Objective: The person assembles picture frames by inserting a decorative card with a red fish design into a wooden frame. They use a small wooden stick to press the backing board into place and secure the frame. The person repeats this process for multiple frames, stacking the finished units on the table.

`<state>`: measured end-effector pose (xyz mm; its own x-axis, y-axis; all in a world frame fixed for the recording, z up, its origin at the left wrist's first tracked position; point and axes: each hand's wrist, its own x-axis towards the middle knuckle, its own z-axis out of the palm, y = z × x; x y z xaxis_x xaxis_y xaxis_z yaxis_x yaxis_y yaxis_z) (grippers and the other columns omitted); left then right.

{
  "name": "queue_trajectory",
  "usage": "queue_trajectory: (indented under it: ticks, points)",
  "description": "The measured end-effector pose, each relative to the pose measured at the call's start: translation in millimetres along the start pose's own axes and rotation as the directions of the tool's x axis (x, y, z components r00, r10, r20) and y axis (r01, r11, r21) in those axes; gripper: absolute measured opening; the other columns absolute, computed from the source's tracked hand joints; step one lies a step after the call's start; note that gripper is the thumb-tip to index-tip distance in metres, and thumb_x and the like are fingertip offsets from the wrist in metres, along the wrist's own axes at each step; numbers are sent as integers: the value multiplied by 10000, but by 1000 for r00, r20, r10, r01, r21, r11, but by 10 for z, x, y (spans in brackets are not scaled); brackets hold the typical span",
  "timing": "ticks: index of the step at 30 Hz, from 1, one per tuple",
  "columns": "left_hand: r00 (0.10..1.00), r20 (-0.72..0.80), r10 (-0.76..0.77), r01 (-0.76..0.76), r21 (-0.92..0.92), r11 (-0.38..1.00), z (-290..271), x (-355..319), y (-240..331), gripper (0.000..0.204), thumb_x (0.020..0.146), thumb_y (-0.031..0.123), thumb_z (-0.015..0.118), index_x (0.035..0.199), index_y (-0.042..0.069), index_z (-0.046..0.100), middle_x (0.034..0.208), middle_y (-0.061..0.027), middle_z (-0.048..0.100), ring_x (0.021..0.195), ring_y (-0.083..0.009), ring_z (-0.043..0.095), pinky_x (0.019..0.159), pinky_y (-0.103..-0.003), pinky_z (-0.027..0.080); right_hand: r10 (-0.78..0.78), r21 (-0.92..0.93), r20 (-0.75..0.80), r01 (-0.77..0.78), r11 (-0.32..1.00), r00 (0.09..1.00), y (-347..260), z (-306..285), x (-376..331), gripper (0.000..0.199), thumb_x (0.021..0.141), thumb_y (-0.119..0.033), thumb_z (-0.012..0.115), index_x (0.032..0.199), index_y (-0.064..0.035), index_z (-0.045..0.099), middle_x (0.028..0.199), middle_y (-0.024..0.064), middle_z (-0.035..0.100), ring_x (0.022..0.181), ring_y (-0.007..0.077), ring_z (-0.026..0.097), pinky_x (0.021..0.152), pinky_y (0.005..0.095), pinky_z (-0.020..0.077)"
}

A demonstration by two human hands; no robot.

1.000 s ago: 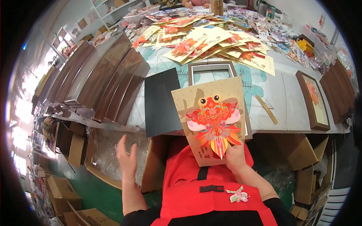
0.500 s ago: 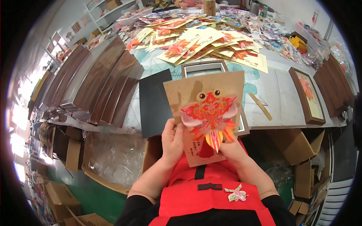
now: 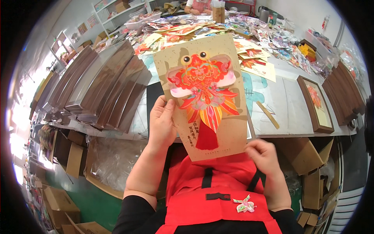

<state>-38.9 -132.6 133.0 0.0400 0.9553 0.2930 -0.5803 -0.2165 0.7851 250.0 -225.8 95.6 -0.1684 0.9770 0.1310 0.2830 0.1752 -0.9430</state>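
Workshop clutter fills the background, a long counter (image 3: pixel 280 93) strewn with paper crafts. Up in front of it, between both hands, a tan card (image 3: pixel 206 97) bearing a bright red-orange paper goldfish with a red tassel is held upright. The left hand (image 3: pixel 161 124) pinches the card's left edge, thumb on the face. The right hand (image 3: pixel 263 156) grips near the lower right corner, fingers curled; how firmly, I cannot tell. This looks like an inspection step; setting it down next would call for a free spot. Beyond the left hand lie stacked dark frames (image 3: pixel 105 89); beyond the right, a framed piece (image 3: pixel 315 103). The card hides the counter behind it.
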Motion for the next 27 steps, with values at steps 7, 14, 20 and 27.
queue_trajectory:
  ticks: [7, 14, 20, 27]
  points:
    - [998, 54, -28, 26, 22, 999, 128, 63, -11, 142, 972, 121, 478, 1061, 17, 514, 1044, -103, 628, 960, -171, 624, 866, -321, 507, -86, 382, -189, 154, 911, 978, -134, -6, 267, 447, 904, -38, 551, 1322, 26, 407, 1192, 94, 547, 1028, 127, 536, 873, 257, 442]
    - [990, 83, -112, 105, 88, 991, 360, 32, -150, 178, 979, 135, 476, 1122, 34, 510, 982, -64, 635, 824, -96, 622, 742, -240, 512, -156, 469, -263, 268, 842, 952, 21, 99, 262, 375, 936, -10, 469, 1307, 34, 435, 1177, 54, 571, 1031, 91, 525, 908, 253, 406]
    - [947, 220, -234, 197, 178, 964, 617, -48, -701, 191, 971, 148, 487, 1116, 30, 527, 939, -29, 615, 838, -82, 570, 748, -243, 472, -49, 752, -336, 299, 588, 941, 166, -243, 22, 265, 941, -66, 507, 1200, -24, 543, 1122, 69, 611, 957, 119, 580, 833, 280, 465]
    - [491, 553, -673, 790, 42, 611, 1437, -206, -1455, 237, 953, 146, 500, 1161, 37, 535, 1051, -64, 621, 968, -138, 593, 865, -309, 483, -126, 808, -383, 398, 435, 915, 394, -817, -24, 194, 936, -92, 531, 1120, -42, 565, 1097, 85, 626, 935, 149, 610, 799, 305, 506]
